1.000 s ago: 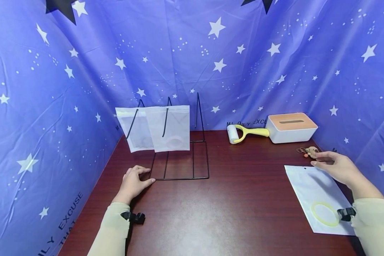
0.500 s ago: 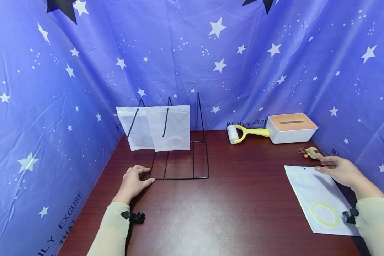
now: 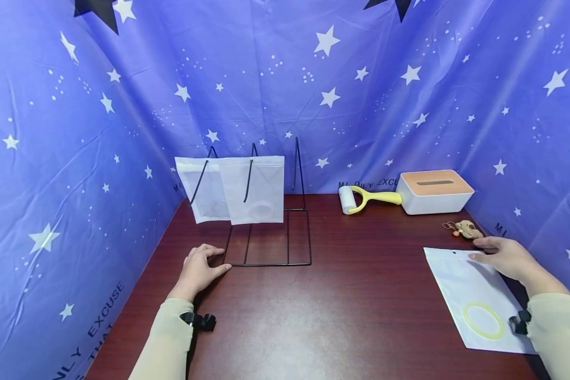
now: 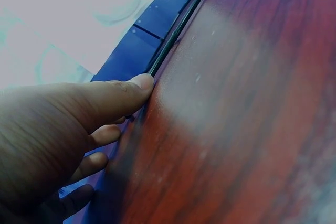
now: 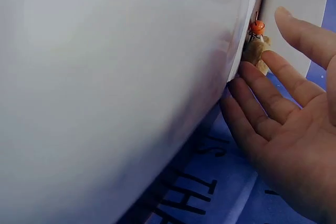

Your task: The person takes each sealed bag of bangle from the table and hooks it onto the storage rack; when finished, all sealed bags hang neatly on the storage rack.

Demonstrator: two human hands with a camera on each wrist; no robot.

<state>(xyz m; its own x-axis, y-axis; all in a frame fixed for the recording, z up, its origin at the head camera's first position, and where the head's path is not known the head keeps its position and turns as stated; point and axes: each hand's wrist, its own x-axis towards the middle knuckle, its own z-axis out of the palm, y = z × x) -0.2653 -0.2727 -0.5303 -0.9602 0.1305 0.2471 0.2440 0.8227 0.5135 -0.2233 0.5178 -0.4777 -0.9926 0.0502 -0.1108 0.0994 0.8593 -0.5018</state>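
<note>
Starry blue cloth [image 3: 285, 74] walls the frame on three sides around the reddish-brown tabletop [image 3: 361, 295]. The black rack [image 3: 271, 265] stands left of centre, with a wide stretch of tabletop between it and the flat bag [image 3: 456, 279], lower right. On its prongs hang the left white bag [image 3: 201, 190] and, overlapping it in front, the right white bag [image 3: 266, 190], a pale oval showing through low down. A tissue box [image 3: 437, 199] sits near the cloth, right. The left hand [image 3: 198, 272], fingers apart, touches the rack's near-left corner. The right hand [image 3: 508, 257], thumb and fingers apart, is at the flat bag's far-right corner. A roller [image 3: 377, 197] lies at the box's left end. A yellow ring [image 3: 466, 315] shows in or on the flat bag, I cannot tell which. A charm [image 3: 466, 230] lies just beyond the right fingertips.
</note>
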